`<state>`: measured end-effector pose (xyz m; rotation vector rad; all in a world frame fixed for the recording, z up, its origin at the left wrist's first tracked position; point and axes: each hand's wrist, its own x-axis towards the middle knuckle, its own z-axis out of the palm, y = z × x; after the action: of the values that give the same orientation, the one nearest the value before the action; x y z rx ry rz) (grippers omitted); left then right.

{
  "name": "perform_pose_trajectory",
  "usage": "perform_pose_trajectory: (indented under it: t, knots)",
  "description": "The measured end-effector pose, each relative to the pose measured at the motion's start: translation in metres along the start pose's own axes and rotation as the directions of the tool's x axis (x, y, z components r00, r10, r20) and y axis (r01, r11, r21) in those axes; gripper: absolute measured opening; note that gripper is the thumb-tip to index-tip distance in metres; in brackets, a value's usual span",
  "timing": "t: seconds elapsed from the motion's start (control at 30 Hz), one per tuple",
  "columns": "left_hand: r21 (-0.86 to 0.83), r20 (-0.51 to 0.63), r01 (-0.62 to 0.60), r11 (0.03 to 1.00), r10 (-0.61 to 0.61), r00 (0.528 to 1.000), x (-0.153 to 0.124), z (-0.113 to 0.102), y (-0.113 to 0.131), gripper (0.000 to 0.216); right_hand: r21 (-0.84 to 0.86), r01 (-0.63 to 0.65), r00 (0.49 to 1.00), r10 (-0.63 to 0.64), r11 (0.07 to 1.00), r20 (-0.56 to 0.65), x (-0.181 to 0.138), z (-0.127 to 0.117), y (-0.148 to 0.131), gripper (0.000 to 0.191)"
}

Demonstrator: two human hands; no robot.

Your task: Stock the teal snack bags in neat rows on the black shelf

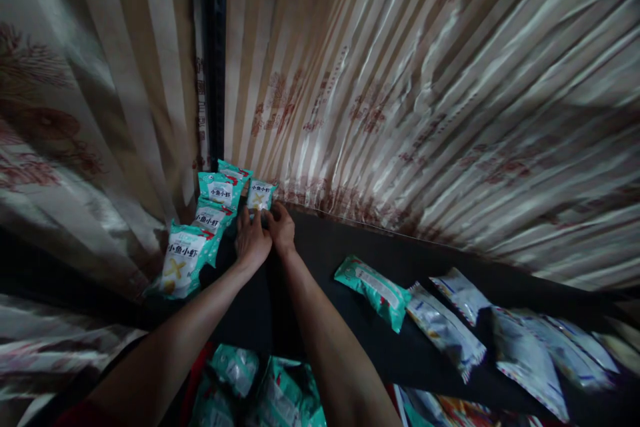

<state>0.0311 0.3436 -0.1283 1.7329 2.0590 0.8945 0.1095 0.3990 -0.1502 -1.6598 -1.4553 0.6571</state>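
Observation:
Both my hands reach to the far left corner of a black shelf [350, 247]. My left hand [251, 239] and my right hand [281, 227] sit side by side, fingers closed on the lower edge of a small teal snack packet [261, 195] standing against the curtain. Just left of it, a row of several matching teal packets [210, 220] stands upright, the nearest one [181, 269] the largest in view.
A striped, patterned curtain [425, 100] hangs behind the shelf, with a dark metal post [215, 53] at left. A teal packet [374, 290] lies flat at mid-shelf, beside several silver-blue packets [445, 330]. More teal packets [280, 400] lie below my arms.

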Motion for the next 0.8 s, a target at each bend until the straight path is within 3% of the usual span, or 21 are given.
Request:
perform_pose_trajectory:
  t: [0.17, 0.37, 0.53, 0.8]
  knots:
    - [-0.103, -0.06, -0.141, 0.985, 0.135, 0.989, -0.022, 0.002, 0.001, 0.043, -0.028, -0.024, 0.999, 0.024, 0.999, -0.027, -0.028, -0.019, -0.006, 0.033]
    - [-0.292, 0.023, -0.192, 0.937, 0.208, 0.978, -0.062, 0.001, 0.006, 0.047, -0.069, -0.047, 0.999, 0.047, 0.996, -0.004, -0.073, -0.048, -0.007, 0.032]
    - [-0.339, 0.11, -0.228, 0.913, 0.279, 0.954, -0.102, -0.004, 0.007, 0.048, -0.046, -0.075, 0.997, 0.075, 0.996, 0.003, -0.115, -0.07, -0.002, 0.037]
    - [-0.373, 0.132, -0.374, 0.849, 0.448, 0.884, -0.161, -0.025, -0.009, 0.045, 0.033, 0.032, 0.999, -0.031, 0.999, -0.017, -0.185, -0.085, 0.004, 0.038]
